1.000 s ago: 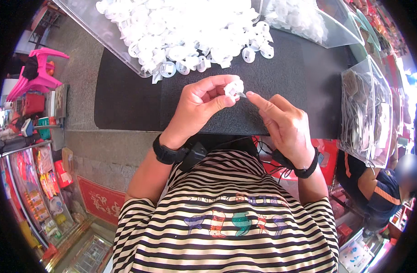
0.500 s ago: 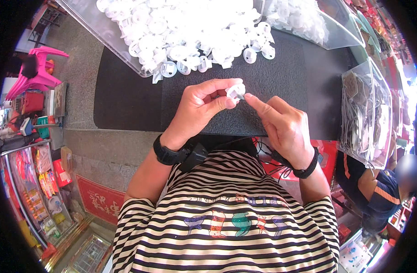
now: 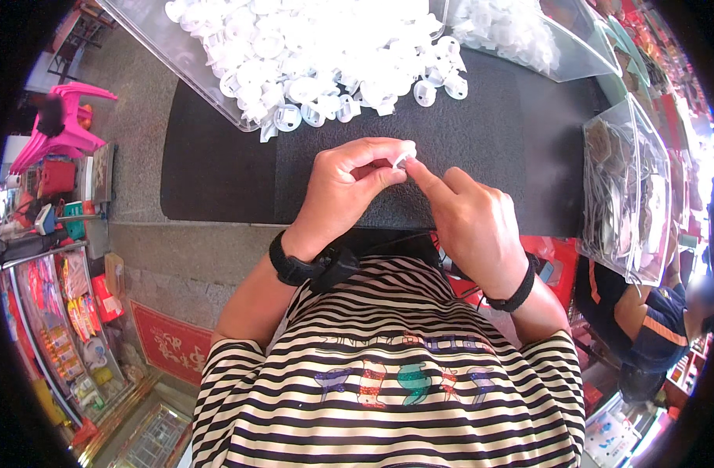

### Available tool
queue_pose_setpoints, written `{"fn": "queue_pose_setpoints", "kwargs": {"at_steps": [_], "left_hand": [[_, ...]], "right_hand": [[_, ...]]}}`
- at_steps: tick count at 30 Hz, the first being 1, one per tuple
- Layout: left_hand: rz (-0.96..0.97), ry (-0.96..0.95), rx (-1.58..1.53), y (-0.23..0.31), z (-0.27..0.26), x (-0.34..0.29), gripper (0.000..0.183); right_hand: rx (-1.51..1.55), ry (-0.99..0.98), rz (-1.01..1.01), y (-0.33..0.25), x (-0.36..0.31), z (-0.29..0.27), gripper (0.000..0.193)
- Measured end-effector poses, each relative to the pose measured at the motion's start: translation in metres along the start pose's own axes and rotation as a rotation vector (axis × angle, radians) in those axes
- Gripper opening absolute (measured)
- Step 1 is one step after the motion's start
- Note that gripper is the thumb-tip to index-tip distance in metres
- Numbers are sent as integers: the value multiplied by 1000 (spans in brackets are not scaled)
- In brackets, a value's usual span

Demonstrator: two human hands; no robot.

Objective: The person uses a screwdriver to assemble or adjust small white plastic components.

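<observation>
My left hand [image 3: 345, 183] pinches a small white round plastic part [image 3: 404, 158] between thumb and index finger, over the near half of the black table mat [image 3: 481, 140]. Against the part's right side presses the index fingertip of my right hand [image 3: 475, 212], its other fingers curled in. The right thumb is hidden, and I cannot make out whether a small piece sits under that fingertip. Just beyond my hands many similar white plastic parts [image 3: 294, 86] are heaped in and spilling from a clear plastic bin [image 3: 193, 86].
Another clear bin [image 3: 587, 58] of white pieces stands at the far right. Right of the mat is a clear box [image 3: 645, 148] of grey flat pieces and wires. Pink stools [image 3: 68, 129] and a goods rack [image 3: 68, 327] are on the left. A person [image 3: 645, 327] is at the right.
The right index finger has moved left and into the white part. The small grey piece seen at its tip is now out of sight. The left hand keeps its hold.
</observation>
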State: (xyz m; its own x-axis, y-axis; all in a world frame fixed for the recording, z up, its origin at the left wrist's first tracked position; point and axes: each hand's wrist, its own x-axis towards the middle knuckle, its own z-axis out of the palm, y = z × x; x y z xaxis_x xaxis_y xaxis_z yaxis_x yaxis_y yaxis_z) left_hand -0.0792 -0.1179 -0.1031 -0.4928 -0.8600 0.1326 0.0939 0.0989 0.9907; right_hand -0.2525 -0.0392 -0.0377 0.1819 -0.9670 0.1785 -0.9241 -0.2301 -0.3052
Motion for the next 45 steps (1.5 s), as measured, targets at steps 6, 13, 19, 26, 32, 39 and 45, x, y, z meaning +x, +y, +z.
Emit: {"fn": "queue_pose_setpoints", "kwargs": {"at_steps": [6,13,19,26,32,39,45], "left_hand": [[-54,63,-78,0,-2,-1,30],[-18,56,-84,1,-1,0,30],[42,60,-26,2,0,0,31],[77,89,66,-4,4,-3,28],[28,49,-22,1,2,-1,29],[-65,29,-122,0,-2,3,29],[-92,11,-110,2,-4,4,28]], "right_hand": [[218,42,30,13,-2,-9,41],[205,29,59,11,-7,-7,45],[167,18,43,5,-3,-1,45],[71,-15,26,-1,-1,5,43],[325,-65,8,18,0,-6,44],[462,-81,64,25,-6,-14,42],[456,-59,48,22,0,-9,42]]}}
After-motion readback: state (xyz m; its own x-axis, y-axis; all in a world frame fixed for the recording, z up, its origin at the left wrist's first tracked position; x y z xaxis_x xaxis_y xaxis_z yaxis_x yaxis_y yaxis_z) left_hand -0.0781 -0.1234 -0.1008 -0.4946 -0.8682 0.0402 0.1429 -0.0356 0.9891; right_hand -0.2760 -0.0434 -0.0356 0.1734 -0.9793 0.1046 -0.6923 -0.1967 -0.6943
